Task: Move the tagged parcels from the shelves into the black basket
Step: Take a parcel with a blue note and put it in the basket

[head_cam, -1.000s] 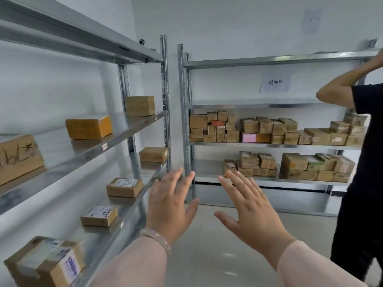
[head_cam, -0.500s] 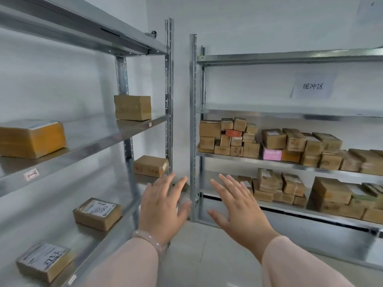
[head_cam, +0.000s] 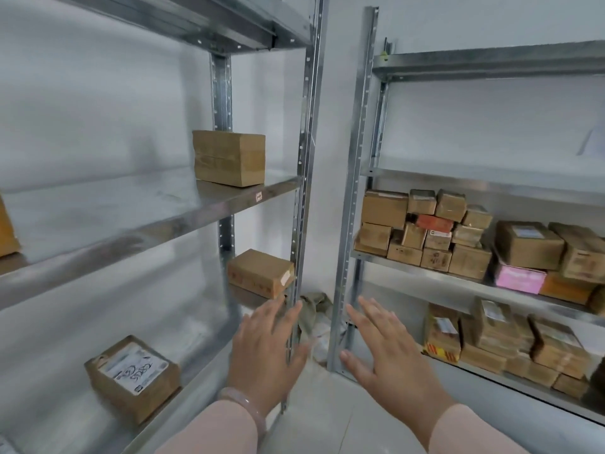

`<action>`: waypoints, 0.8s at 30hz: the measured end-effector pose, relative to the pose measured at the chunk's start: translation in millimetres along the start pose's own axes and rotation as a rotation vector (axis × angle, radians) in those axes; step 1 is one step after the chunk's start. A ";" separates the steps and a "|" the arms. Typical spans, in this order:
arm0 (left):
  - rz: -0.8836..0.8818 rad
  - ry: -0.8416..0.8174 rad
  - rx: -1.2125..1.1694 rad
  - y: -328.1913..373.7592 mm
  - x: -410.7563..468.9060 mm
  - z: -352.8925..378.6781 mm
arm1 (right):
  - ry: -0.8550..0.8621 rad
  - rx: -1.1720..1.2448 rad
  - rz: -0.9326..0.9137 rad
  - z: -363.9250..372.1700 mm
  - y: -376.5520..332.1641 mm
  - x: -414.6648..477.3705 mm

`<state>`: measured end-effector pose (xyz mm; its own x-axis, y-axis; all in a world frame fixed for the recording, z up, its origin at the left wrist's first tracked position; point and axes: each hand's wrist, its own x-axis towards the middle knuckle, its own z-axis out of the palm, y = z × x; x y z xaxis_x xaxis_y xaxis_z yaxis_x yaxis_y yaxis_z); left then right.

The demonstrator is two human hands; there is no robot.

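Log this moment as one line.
stage: before pick | left hand: open, empty | right hand: open, empty | labelled parcel: on lower left shelf, untouched | black basket: not in view

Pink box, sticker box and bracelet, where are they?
Pink box (head_cam: 519,279): head view, its front face.
Sticker box (head_cam: 132,371): head view, the white sticker on top.
Bracelet (head_cam: 244,404): head view, the band on the wrist.
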<state>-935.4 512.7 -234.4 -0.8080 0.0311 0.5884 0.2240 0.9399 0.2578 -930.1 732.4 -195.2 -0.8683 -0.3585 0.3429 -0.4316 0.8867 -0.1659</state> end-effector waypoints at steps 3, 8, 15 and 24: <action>-0.051 -0.016 0.010 -29.6 36.1 30.5 | -0.015 0.012 -0.007 20.4 16.5 56.7; -0.084 -0.071 0.066 -77.2 100.2 66.5 | -0.022 0.054 -0.004 56.3 33.3 141.4; -0.153 -0.167 0.100 -127.1 157.5 111.2 | -0.073 0.183 0.022 110.1 50.0 229.3; -0.303 -0.097 0.084 -163.4 179.8 163.0 | -0.240 0.394 -0.063 207.0 47.7 326.0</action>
<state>-1206.0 420.2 -295.7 -0.8800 -0.2263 0.4177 -0.0776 0.9359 0.3436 -1284.3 597.4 -282.7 -0.8492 -0.5069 0.1482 -0.5055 0.6987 -0.5063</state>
